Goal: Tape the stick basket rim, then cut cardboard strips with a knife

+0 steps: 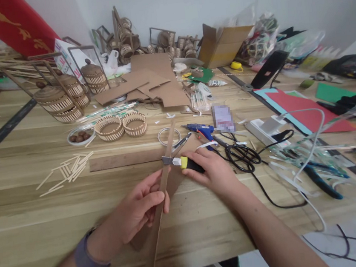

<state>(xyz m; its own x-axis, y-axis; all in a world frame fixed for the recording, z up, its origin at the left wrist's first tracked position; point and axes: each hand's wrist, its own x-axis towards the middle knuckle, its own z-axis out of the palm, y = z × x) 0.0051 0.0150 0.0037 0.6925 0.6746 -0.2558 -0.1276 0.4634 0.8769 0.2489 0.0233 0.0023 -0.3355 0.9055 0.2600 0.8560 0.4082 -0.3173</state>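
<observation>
My left hand (pixel 144 203) pinches a long, narrow cardboard strip (pixel 158 225) between thumb and fingers, and the strip slants from the lower middle up toward the centre. In my right hand (pixel 213 172) is a utility knife (pixel 192 164) with a yellow and black handle. Its blade lies across the strip, a little above my left fingers. A flat brown strip (pixel 123 160) rests on the table behind the left hand. Beyond the blade are a white ring (pixel 160 137), a blue glue gun (pixel 205 131) and black-handled scissors (pixel 241 156).
Small wooden sticks (pixel 75 167), a bowl of brown balls (pixel 81 136) and two round baskets (pixel 109 128) stand left of centre. Cardboard sheets (pixel 155 74) lie behind. At right are a power strip (pixel 261 134), cables and blue-handled pliers (pixel 321 181).
</observation>
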